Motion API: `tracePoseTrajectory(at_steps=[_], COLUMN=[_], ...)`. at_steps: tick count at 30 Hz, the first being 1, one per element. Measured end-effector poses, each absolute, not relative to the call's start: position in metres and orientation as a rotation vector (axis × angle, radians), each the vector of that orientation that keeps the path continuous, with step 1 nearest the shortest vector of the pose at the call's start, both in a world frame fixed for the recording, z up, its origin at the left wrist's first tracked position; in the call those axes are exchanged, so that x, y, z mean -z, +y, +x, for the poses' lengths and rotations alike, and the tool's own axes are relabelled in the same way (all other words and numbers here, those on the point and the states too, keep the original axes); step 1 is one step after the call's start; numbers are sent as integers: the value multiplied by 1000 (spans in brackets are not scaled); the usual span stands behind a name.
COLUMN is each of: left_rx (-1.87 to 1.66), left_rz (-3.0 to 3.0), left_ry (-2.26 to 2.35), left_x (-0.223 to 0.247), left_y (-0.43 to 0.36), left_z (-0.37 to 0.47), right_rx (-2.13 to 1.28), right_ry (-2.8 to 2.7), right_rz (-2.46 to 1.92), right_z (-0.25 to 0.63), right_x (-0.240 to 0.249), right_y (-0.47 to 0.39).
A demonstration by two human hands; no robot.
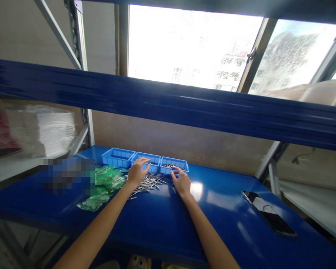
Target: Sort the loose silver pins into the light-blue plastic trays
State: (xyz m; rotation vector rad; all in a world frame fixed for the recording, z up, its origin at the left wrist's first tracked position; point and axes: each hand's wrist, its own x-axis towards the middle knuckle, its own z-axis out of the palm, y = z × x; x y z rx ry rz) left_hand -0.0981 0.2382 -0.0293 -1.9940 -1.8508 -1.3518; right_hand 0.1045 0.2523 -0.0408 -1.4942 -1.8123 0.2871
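My left hand [137,172] hovers at the front of the middle blue bin [145,155], over the left side of a loose pile of thin metal pins [149,182]. Its thumb and forefinger are apart, and I see nothing between them. My right hand [182,183] is at the front edge of the right blue bin [184,164], fingers parted and with no visible object in them. Some small metal pieces [169,166] lie inside that bin. The middle bin's contents are partly hidden by my left hand.
A third blue bin [118,150] stands at the left of the row. Green plastic bags [108,181] lie left of the pins. A phone [268,213] rests on the right of the blue shelf [221,228]. A blue beam [168,99] crosses above.
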Motion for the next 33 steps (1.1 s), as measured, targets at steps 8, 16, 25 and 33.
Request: tracePoseTrajectory(at_steps=[8,16,25,33], left_rx=[1117,1149,1205,1161], left_rz=[-2082,-2089,-2070,-2360], left_ry=[-1890,-1884,-1857,-1653], left_x=[33,29,29,23], left_y=[236,236,235,225], left_z=[-97,-97,-98,-87], right_rx=[-302,-268,-240,-207], right_ry=[-1826,-1858,-1915,-2040], right_rz=[-1416,-1432,-1468,-1326], right_z=[106,107,105,92], right_x=[45,43,37,30], right_y=[256,256,248,234])
